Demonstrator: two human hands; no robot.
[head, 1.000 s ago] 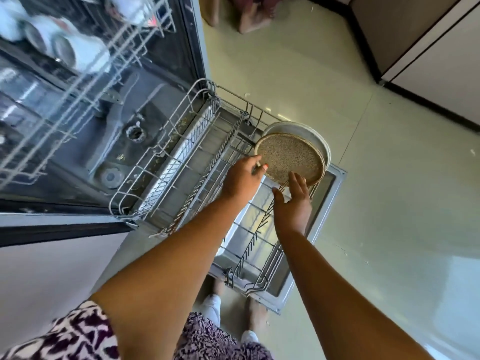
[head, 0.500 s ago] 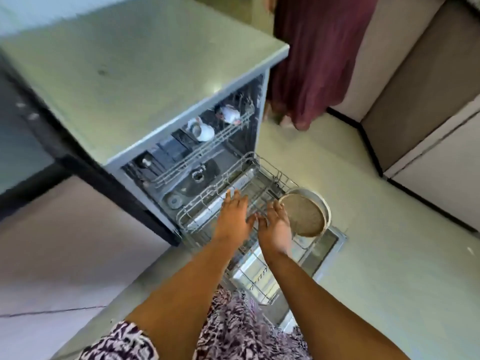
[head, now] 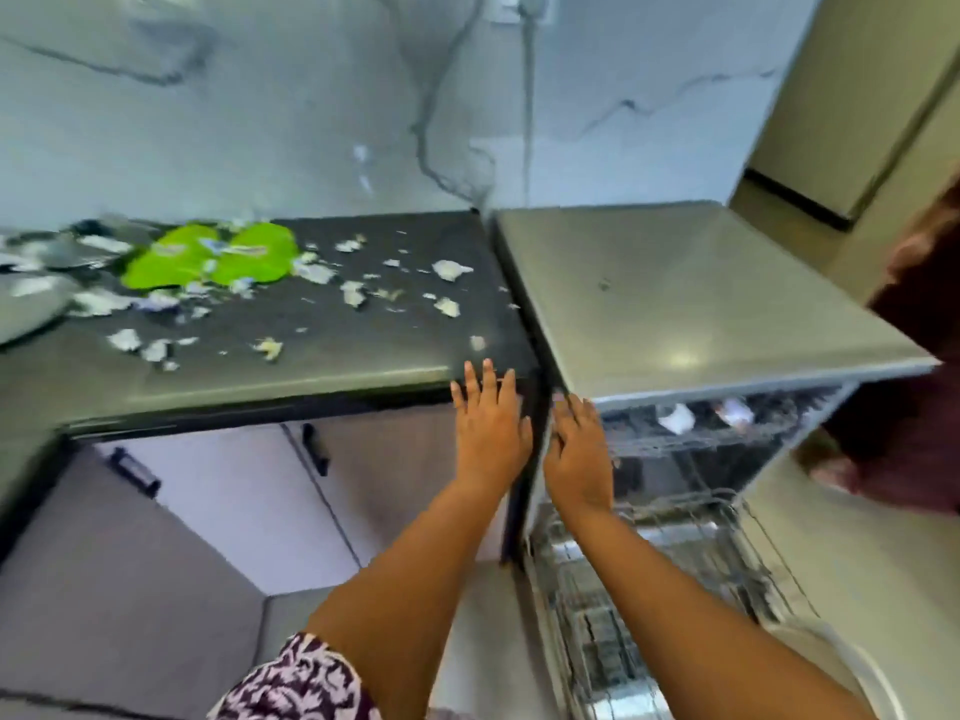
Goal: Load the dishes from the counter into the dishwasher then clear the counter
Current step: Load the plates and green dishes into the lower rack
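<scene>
My left hand (head: 488,423) and my right hand (head: 579,449) are raised side by side with straight fingers, holding nothing, in front of the dark counter's (head: 311,350) right corner. The open dishwasher (head: 701,304) stands to the right, its lower rack (head: 649,589) pulled out. A round plate's rim (head: 841,662) shows at the rack's near right end. White cups (head: 675,419) sit in the upper rack. On the counter lie green wrappers (head: 208,257), several torn paper scraps (head: 353,291) and grey plates (head: 31,304) at the far left.
Cabinet doors with black handles (head: 314,449) are under the counter. A person in dark red clothing (head: 914,407) stands at the right edge beside the dishwasher. A marbled wall (head: 363,96) rises behind the counter.
My view has lifted from the lower rack up to the counter. Both hands have left the speckled plate standing in the rack and risen toward the counter edge.
</scene>
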